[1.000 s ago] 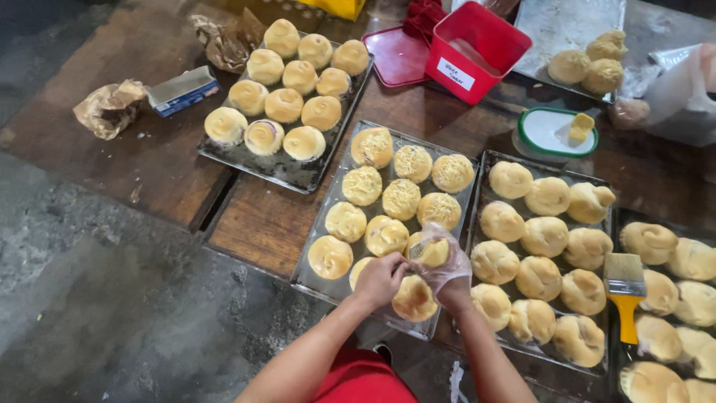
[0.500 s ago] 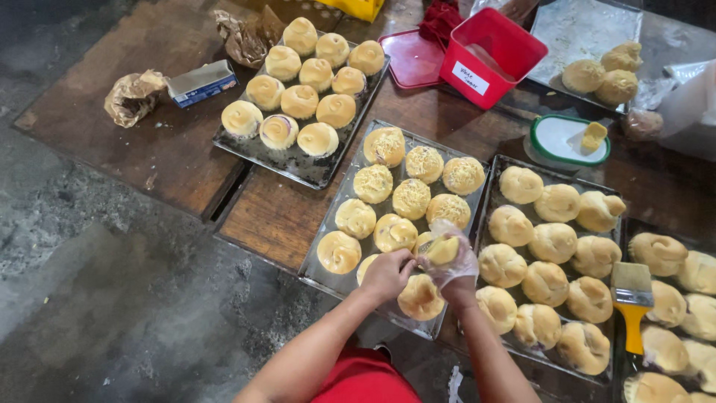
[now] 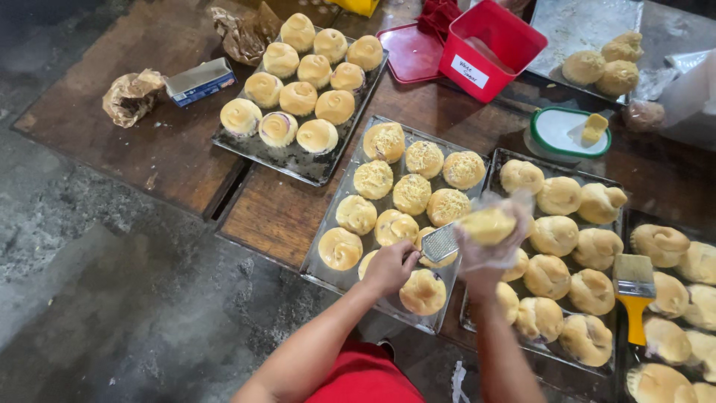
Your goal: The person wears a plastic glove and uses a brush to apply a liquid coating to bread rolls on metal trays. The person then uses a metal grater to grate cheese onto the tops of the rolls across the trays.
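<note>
My left hand (image 3: pixel 389 266) grips a small metal grater (image 3: pixel 440 243) over the near end of the middle baking tray (image 3: pixel 324 236). My right hand (image 3: pixel 488 239), wrapped in clear plastic, holds a yellow block of cheese (image 3: pixel 486 225) against the grater. Below them lie several round golden buns (image 3: pixel 423 291); the farther buns (image 3: pixel 412 193) on this tray carry grated topping, and the nearest ones are bare.
A tray of plain buns (image 3: pixel 298 160) sits at the back left, another tray of buns (image 3: pixel 553 269) to the right with a yellow-handled brush (image 3: pixel 634 292). A red tub (image 3: pixel 488 49), a green-rimmed white dish (image 3: pixel 559 133), a crumpled paper (image 3: pixel 131 95) and a small box (image 3: pixel 199 80) lie on the wooden table.
My hands have lifted slightly and moved apart, showing the grater and the cheese block. The view has shifted a little toward the left.
</note>
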